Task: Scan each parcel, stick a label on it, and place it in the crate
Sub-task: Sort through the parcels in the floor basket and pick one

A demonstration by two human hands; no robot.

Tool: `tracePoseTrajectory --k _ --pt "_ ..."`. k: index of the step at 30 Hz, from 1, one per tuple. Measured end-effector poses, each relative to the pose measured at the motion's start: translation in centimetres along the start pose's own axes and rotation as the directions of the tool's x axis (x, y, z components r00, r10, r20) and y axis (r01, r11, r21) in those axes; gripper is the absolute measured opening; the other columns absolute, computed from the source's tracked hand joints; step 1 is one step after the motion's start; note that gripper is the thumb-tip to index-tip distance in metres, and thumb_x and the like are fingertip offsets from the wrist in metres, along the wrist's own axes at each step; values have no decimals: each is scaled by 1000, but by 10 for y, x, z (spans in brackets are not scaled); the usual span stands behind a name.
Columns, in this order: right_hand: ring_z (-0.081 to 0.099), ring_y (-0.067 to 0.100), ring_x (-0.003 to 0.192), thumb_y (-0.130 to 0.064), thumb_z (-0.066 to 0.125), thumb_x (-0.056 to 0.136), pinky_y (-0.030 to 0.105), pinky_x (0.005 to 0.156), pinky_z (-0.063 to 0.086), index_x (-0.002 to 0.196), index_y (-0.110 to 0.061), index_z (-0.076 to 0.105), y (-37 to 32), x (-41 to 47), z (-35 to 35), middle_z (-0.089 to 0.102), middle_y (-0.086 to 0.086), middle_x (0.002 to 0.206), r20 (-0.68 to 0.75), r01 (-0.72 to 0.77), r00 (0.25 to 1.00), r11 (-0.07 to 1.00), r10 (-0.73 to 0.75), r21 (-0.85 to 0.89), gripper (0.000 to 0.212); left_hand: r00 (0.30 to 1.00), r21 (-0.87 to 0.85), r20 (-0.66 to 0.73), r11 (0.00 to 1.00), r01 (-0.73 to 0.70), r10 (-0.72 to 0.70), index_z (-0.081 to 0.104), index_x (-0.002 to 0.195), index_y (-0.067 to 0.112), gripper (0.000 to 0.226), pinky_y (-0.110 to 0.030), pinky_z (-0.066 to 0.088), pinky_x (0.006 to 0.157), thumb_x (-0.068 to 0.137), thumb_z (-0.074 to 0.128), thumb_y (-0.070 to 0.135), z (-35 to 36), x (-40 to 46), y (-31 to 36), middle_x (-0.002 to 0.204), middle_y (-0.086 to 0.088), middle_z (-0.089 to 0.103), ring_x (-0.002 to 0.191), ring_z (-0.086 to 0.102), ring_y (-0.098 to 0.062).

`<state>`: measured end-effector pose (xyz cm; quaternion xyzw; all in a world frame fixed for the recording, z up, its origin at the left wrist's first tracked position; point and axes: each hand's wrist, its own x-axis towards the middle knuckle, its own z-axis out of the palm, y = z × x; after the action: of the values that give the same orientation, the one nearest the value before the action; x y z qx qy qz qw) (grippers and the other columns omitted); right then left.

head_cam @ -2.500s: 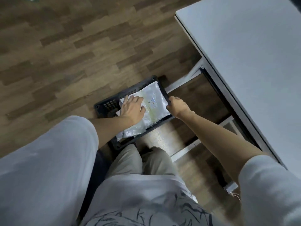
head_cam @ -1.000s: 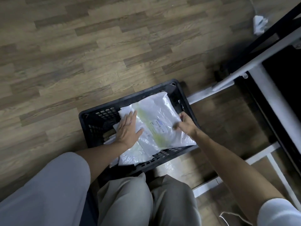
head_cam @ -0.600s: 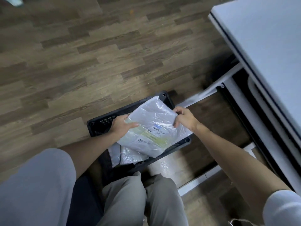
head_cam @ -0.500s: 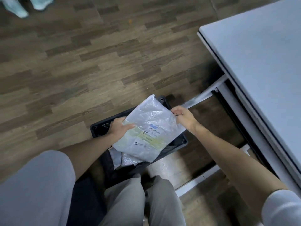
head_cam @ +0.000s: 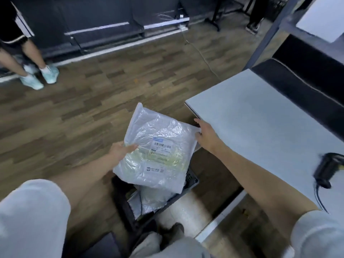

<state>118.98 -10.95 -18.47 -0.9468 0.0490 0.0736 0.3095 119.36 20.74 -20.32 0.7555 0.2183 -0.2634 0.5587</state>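
Head view: crinkled white parcel (head_cam: 158, 146), barcode label (head_cam: 161, 145).

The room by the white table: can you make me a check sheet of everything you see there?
Surface: white rectangular table top, bare where visible except a scanner.
Job's things: white plastic mailer parcel with barcode label, lifted above the black plastic crate; more white parcels inside the crate.
Clutter: nothing seen.
Hands: left hand holds the parcel's left edge; right hand holds its right edge.
Cables: black handheld scanner with a lead; thin cable across the floor.
Surroundings: wood-pattern floor; another person's pale shoes.
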Motion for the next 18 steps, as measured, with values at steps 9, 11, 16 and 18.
tracePoseTrajectory --k 9,11,16,18 --pt "41 30 133 -15 46 97 34 112 27 145 -3 34 23 -55 -90 43 16 145 -304 -198 946 946 116 -256 51 974 17 195 993 -118 113 61 117 0 49 -49 51 94 79 76 27 36 -41 82 112 -17 67 101 66 -33" --pt "41 30 133 -16 46 97 34 111 28 145 -2 33 33 -72 -102 44 16 145 -336 -266 926 930 173 -254 52 962 24 240 990 -141 132 61 115 1 48 -48 52 93 79 76 28 56 -46 94 110 -17 68 98 67 -32" --pt "43 29 132 -17 46 95 37 111 32 145 -4 34 63 -107 -129 45 14 145 -389 -427 864 873 318 -234 53 923 24 343 981 -192 172 64 105 8 33 -43 53 91 81 74 28 119 -55 116 110 -15 68 96 67 -29" --pt "42 29 133 -19 46 96 38 112 31 146 -5 33 78 -118 -141 44 13 146 -399 -484 838 845 372 -228 54 912 56 373 977 -207 172 63 112 3 42 -46 51 95 81 74 29 145 -57 126 111 -16 68 101 66 -30"
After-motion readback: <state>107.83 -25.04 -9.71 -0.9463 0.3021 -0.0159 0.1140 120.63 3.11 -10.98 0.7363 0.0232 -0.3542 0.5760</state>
